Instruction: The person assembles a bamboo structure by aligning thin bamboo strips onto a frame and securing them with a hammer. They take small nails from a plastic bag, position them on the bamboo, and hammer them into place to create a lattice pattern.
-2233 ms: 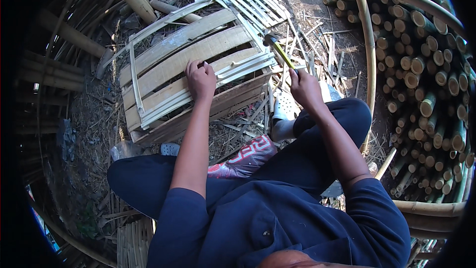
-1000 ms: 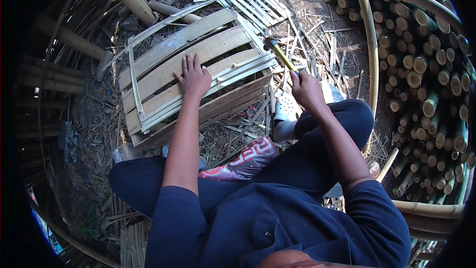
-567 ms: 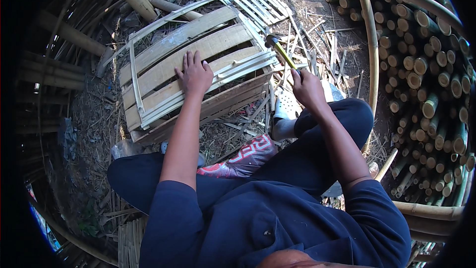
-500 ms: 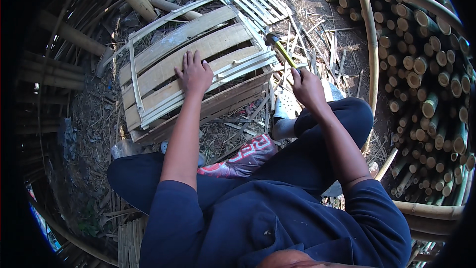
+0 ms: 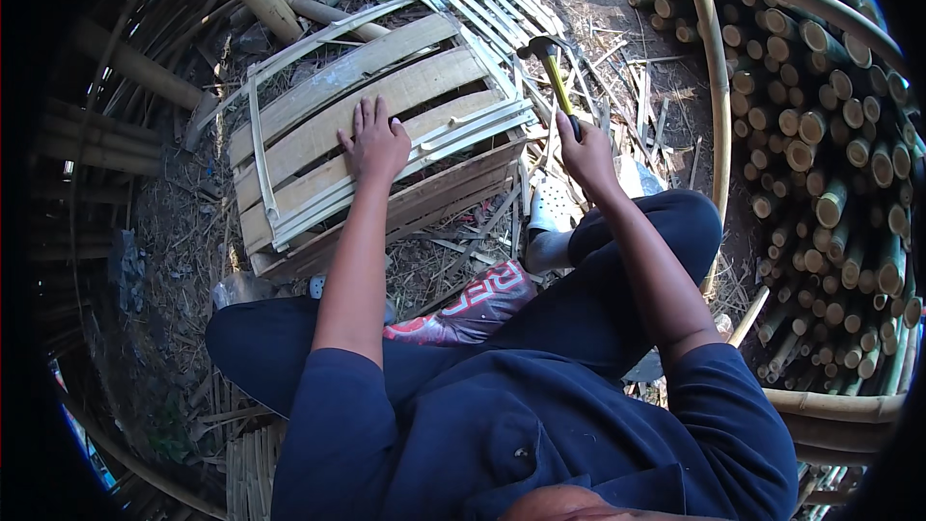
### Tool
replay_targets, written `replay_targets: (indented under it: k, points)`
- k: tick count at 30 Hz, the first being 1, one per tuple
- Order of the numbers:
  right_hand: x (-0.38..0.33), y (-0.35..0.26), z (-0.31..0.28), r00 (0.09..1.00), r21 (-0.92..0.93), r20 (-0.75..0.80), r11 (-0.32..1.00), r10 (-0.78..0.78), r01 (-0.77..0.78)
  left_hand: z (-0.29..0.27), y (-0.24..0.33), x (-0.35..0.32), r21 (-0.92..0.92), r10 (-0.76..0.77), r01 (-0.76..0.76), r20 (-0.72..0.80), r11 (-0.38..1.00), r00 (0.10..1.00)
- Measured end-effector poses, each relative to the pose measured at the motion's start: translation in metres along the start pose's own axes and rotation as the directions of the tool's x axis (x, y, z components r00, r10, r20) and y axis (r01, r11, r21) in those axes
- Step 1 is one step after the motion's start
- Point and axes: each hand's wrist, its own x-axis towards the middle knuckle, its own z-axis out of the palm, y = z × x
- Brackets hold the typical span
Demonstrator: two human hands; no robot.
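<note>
A wooden slatted crate (image 5: 338, 121) stands in front of me, with wide boards across its top and thin bamboo strips (image 5: 453, 140) along its near edge. My left hand (image 5: 376, 147) lies flat on the boards, fingers stretched toward the far side, its thumb beside a dark gap. To the right of the crate, my right hand (image 5: 588, 154) grips a claw hammer (image 5: 558, 82) by its black and yellow handle. The hammer's dark head is raised beyond the crate's right end, apart from the strips.
Cut bamboo poles (image 5: 820, 164) are stacked at the right behind a bent bamboo rail (image 5: 714, 87). A slatted bamboo panel (image 5: 497, 0) lies beyond the crate. A printed bag (image 5: 473, 309) sits by my legs, near a white clog (image 5: 552, 205). Bamboo scraps litter the ground.
My right hand has shifted slightly left, and the hammer has tipped more upright, its head rising away from the crate. My left hand stays in place on the boards.
</note>
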Motion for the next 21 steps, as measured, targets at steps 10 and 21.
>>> replay_targets:
  k: [10,21]
  points:
    - [0.069,0.037,0.051,0.94,0.643,0.212,0.686,0.265,-0.339,-0.001,0.005,0.002,-0.045,0.003,-0.003,0.002,0.999,1.0]
    - [0.071,0.021,0.042,0.932,0.717,0.198,0.603,0.304,-0.349,-0.006,0.008,0.004,-0.023,-0.012,0.014,0.063,1.0,0.998]
